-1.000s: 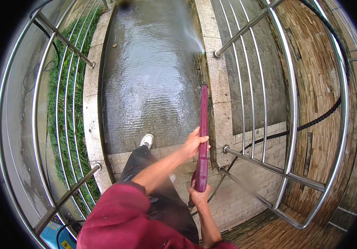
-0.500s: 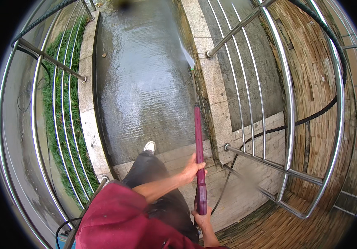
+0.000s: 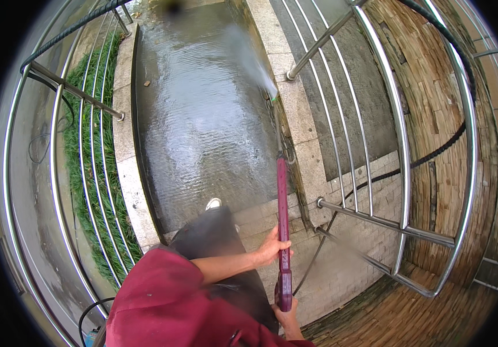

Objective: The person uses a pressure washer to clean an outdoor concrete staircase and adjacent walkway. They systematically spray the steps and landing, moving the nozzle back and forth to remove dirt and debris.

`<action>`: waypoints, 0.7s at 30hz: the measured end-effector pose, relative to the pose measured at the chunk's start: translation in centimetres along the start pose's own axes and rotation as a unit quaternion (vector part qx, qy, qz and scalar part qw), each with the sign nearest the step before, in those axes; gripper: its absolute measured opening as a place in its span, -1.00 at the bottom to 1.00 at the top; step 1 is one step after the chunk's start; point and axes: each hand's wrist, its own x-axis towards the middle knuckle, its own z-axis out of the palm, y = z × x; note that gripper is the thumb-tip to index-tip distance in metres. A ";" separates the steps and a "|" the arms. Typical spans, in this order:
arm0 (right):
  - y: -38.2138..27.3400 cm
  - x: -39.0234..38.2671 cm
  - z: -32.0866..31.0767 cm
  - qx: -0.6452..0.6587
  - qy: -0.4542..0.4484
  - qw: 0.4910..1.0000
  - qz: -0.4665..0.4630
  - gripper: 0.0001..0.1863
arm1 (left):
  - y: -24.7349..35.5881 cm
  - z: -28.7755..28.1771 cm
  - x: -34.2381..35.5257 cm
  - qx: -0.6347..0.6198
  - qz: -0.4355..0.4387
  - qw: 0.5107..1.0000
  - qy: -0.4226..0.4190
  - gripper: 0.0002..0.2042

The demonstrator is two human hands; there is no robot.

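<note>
A long dark-red pressure washer gun [image 3: 283,217] points away from me, its thin metal lance reaching along the right kerb. My left hand [image 3: 272,247] is wrapped round the middle of its body. Behind it, my right hand [image 3: 286,317] grips the rear end, where the fingers are partly hidden. From the green-tipped nozzle [image 3: 273,96] a white fan of water spray [image 3: 252,63] shoots forward and left over the wet ramp [image 3: 203,133]. A dark hose [image 3: 316,254] runs beside the gun's rear.
Stone kerbs [image 3: 124,130] border the ramp, with steel railings [image 3: 402,150] on both sides. Grass [image 3: 87,168] grows beyond the left kerb. A thick black hose [image 3: 434,153] crosses the right railing. My white shoe [image 3: 214,203] is at the ramp's near end.
The spray now fans wider and farther left over the ramp; before, it was narrower and closer to the right kerb. Both hands keep their hold on the gun.
</note>
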 end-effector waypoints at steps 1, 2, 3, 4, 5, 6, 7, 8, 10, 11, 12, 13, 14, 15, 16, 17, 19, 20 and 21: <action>0.5 -1.2 -1.2 -0.008 -0.003 1.000 0.016 -0.73 | -1.4 0.1 -0.4 -0.002 -0.008 1.000 -0.001 -0.28; 0.8 -1.9 -1.9 -0.019 -0.006 0.999 0.036 -0.73 | -2.4 0.1 -0.6 -0.001 -0.016 1.000 0.003 -0.29; 1.0 -2.0 -2.2 -0.016 -0.010 0.999 0.031 -0.72 | -3.1 -0.2 -0.6 0.005 -0.031 0.999 0.014 -0.29; 1.2 -2.2 -2.4 -0.017 -0.014 0.999 0.033 -0.72 | -3.6 -0.6 -0.5 -0.007 -0.038 0.999 0.003 -0.31; 1.4 -2.3 -2.6 -0.021 -0.018 0.999 0.035 -0.71 | -3.9 -0.9 -0.4 -0.008 -0.038 0.999 -0.006 -0.31; 1.6 -2.1 -2.5 -0.065 -0.017 0.998 0.012 -0.70 | -3.9 -1.2 0.0 -0.010 -0.036 0.999 -0.016 -0.31; 1.8 -1.8 -2.4 -0.059 -0.019 0.998 0.030 -0.69 | -3.8 -1.4 0.2 -0.004 -0.045 0.999 -0.011 -0.31; 2.1 -1.5 -2.2 -0.052 -0.020 0.998 0.038 -0.69 | -3.6 -1.4 0.4 -0.012 -0.034 0.999 -0.019 -0.34; 2.7 -0.9 -1.7 -0.026 -0.017 0.999 0.028 -0.67 | -3.2 -1.1 1.0 -0.014 -0.038 0.999 -0.014 -0.40; 3.0 -0.7 -1.7 -0.008 -0.012 1.000 0.008 -0.68 | -2.9 -0.9 1.2 -0.013 -0.034 0.999 -0.036 -0.39; 3.2 -0.7 -1.6 0.009 -0.010 1.000 -0.011 -0.69 | -2.6 -0.8 1.4 -0.013 -0.037 0.997 -0.059 -0.38; 3.4 -0.9 -1.5 0.026 -0.003 0.999 -0.031 -0.70 | -2.3 -0.9 1.7 -0.012 -0.042 0.996 -0.081 -0.36; 3.3 -1.2 -1.4 0.049 -0.005 0.998 -0.034 -0.72 | -1.9 -0.9 1.9 -0.003 -0.064 0.994 -0.084 -0.39; 3.2 -1.7 -1.4 0.070 -0.001 0.997 -0.038 -0.74 | -1.8 -1.0 2.3 0.008 -0.086 0.992 -0.088 -0.41; 2.8 -2.3 -1.4 0.089 0.003 0.995 -0.040 -0.77 | -1.9 -1.3 2.6 0.007 -0.111 0.988 -0.103 -0.44; 2.3 -3.1 -1.2 0.068 0.010 0.998 0.013 -0.77 | -1.4 -1.9 3.7 -0.001 -0.134 0.987 -0.094 -0.47; 0.6 -4.9 -1.1 0.021 0.029 0.994 0.103 -0.87 | 0.1 -3.4 6.5 -0.029 -0.185 0.978 -0.089 -0.54; -0.4 -5.7 -1.0 0.057 0.036 0.986 0.151 -0.89 | 0.3 -4.2 7.3 -0.038 -0.163 0.983 -0.071 -0.54; -1.5 -6.5 -1.0 0.061 0.028 0.986 0.153 -0.88 | 0.1 -5.0 7.4 -0.034 -0.190 0.979 -0.061 -0.55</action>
